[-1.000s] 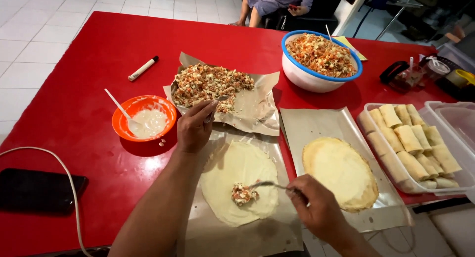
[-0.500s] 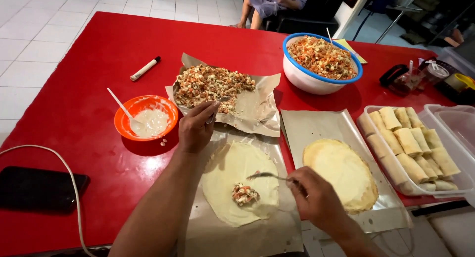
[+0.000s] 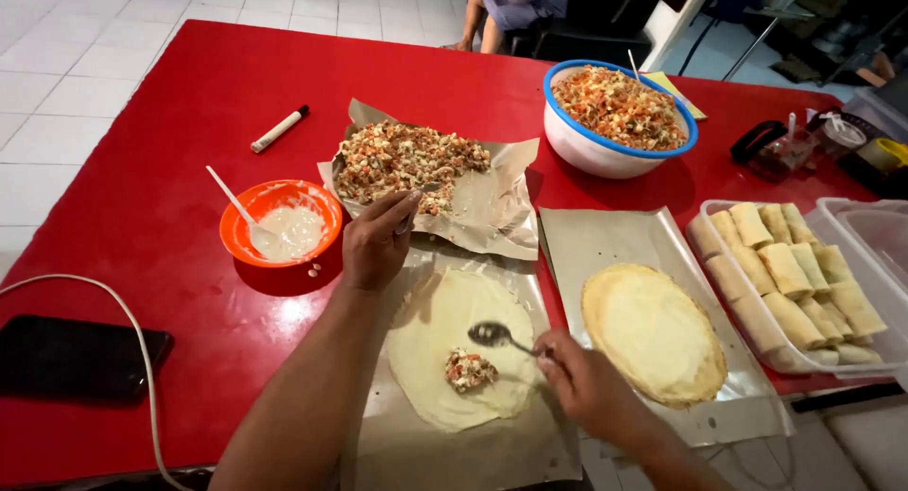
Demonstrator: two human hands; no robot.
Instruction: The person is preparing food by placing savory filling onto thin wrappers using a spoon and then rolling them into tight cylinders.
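- Red tabletop (image 3: 189,94) carries everything within arm's reach, with sheets of brown paper (image 3: 605,240) keeping food off the surface.
- Left hand (image 3: 376,247) reaches forward, fingers closed round a second spoon (image 3: 409,217) whose bowl dips into the edge of the chopped filling heap (image 3: 402,160), which is spread on its own paper so it scoops easily.
- Right hand (image 3: 586,385) pinches the handle of a metal spoon (image 3: 494,336), held low and level above the round wrapper (image 3: 463,349); the spoon's bowl looks empty.
- That wrapper lies flat on paper directly before the person, a small mound of filling (image 3: 470,370) sitting slightly below its middle, leaving bare margin all round.
- Stack of wrappers (image 3: 653,332) waits just right of it, on separate paper.
- Clear tray of finished rolls (image 3: 785,273) stands at the far right, rolls laid side by side.
- Orange bowl of white paste (image 3: 280,224) with a plastic spoon sits left of the left hand; a blue-rimmed bowl of mixed filling (image 3: 619,113) stands behind.
- Black phone (image 3: 80,355) and white cable rest at the near left edge, well apart from the food.
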